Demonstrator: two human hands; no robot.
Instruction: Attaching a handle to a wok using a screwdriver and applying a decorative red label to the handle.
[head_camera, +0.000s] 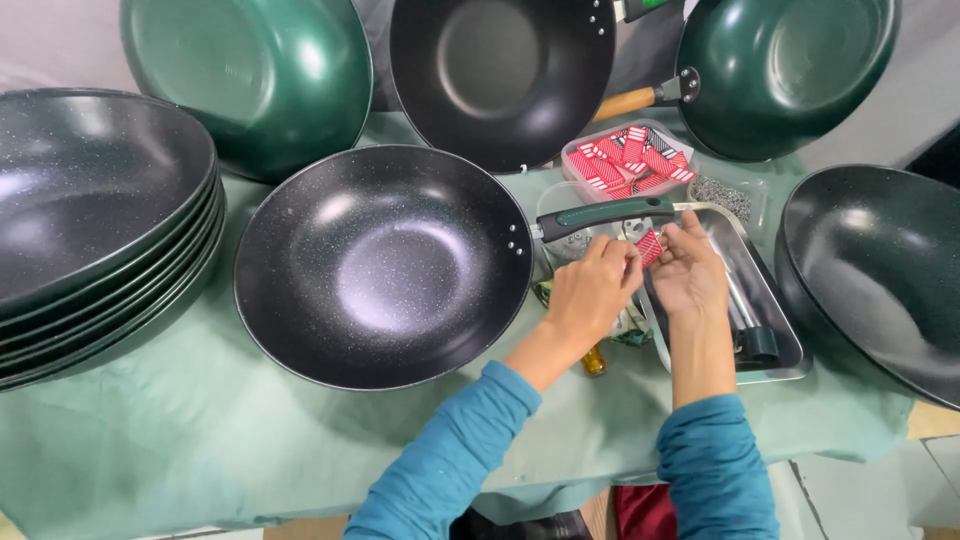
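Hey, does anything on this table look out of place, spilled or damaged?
Nothing looks spilled or broken. The wok sits flat on the green cloth, the stacked pans are nested evenly, and the red-and-white tags stay in their container. Both hands hold one tag over the metal tray.

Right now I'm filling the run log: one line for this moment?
left hand, right hand: pinching red striped tag | wok on table | tray beside

Five single woks (385, 265), one wok stack (95, 215), one steel tray (775, 335), two hands (590, 290).
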